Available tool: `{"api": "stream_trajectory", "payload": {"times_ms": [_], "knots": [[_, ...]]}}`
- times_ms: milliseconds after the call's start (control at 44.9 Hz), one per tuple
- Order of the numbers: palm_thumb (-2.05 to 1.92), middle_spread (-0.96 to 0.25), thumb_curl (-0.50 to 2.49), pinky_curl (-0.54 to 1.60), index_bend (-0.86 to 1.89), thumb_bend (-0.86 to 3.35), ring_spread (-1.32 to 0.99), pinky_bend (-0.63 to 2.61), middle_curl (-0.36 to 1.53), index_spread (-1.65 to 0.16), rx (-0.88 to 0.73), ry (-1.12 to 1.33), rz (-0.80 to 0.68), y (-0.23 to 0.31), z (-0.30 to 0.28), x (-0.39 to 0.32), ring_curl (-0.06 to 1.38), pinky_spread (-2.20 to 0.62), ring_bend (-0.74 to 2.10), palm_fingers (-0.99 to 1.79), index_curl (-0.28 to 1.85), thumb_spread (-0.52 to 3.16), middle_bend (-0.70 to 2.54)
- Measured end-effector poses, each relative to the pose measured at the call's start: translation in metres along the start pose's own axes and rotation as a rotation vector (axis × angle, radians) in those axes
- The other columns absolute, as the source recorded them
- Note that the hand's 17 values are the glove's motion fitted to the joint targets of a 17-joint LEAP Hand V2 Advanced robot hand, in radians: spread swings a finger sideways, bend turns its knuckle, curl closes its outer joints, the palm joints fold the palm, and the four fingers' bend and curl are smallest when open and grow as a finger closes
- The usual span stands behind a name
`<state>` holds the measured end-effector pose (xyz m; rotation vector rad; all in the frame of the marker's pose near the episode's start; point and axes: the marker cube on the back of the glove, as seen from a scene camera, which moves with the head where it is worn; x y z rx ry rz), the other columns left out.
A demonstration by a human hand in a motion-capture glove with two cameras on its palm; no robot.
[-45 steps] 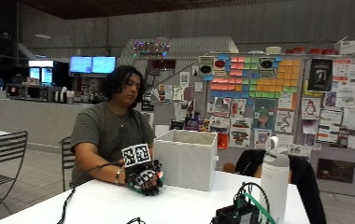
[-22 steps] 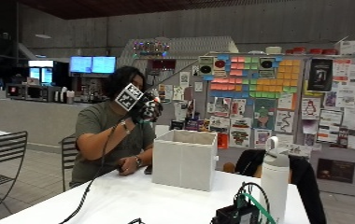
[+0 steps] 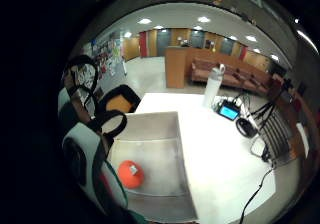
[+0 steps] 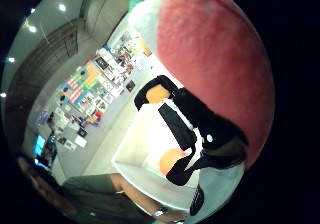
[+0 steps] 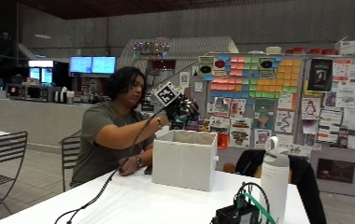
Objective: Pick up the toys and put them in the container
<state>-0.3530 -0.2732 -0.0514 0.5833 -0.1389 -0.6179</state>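
The person sits at the far side of the white table [image 5: 134, 200] with the gloved right hand [image 5: 181, 108] raised above the open top of the white container [image 5: 185, 158]. The hand's fingers curl around a soft toy [image 4: 215, 64]; the thumb-side palm view is largely filled by its pink and white plush, and the little-finger view shows a strip of white, red and green fabric beside the straps. Inside the container an orange ball [image 3: 131, 174] already lies on the floor of the box, near one wall.

The step in hand looks like the drop. To do it well, the hand should be centred over the opening rather than over the near rim, lowered a little so the toy falls inside the walls, and only then should the fingers spread. A soft toy may cling to the glove, so a clear opening of the fingers helps. The bare left hand [image 5: 128, 166] rests on the table just left of the container. A white bottle [image 5: 275, 179] stands well to the right, out of the way.
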Motion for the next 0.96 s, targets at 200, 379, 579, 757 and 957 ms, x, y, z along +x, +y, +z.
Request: {"api": "stream_trajectory", "payload": {"times_ms": [200,379,579,757,957], "knots": [[-0.08,-0.32,0.22,0.47,0.19,-0.07,-0.30,1.03,0.71,-0.36,-0.148,0.045,-0.073,0.006,0.018,0.004,0.49,-0.39,1.17,0.54,0.68,1.20,0.80],[-0.09,-0.28,0.24,0.41,0.19,-0.08,-0.28,0.98,0.62,-0.38,-0.175,0.098,-0.188,0.030,0.008,0.012,0.38,-0.24,0.99,0.30,0.63,1.01,0.65],[-0.10,-0.23,0.23,0.38,0.16,-0.08,-0.26,0.95,0.58,-0.40,-0.349,0.030,0.203,0.077,-0.029,0.022,0.35,-0.13,0.94,0.21,0.61,0.97,0.57],[-0.10,-0.18,0.23,0.37,0.18,-0.08,-0.21,0.92,0.55,-0.41,-0.447,0.129,0.388,0.137,-0.059,0.053,0.33,-0.05,0.87,0.06,0.57,0.98,0.53],[-0.09,-0.14,0.22,0.35,0.17,-0.07,-0.18,0.91,0.51,-0.40,-0.471,0.106,0.414,0.178,-0.080,0.068,0.30,0.00,0.82,0.01,0.53,1.01,0.47]]}}
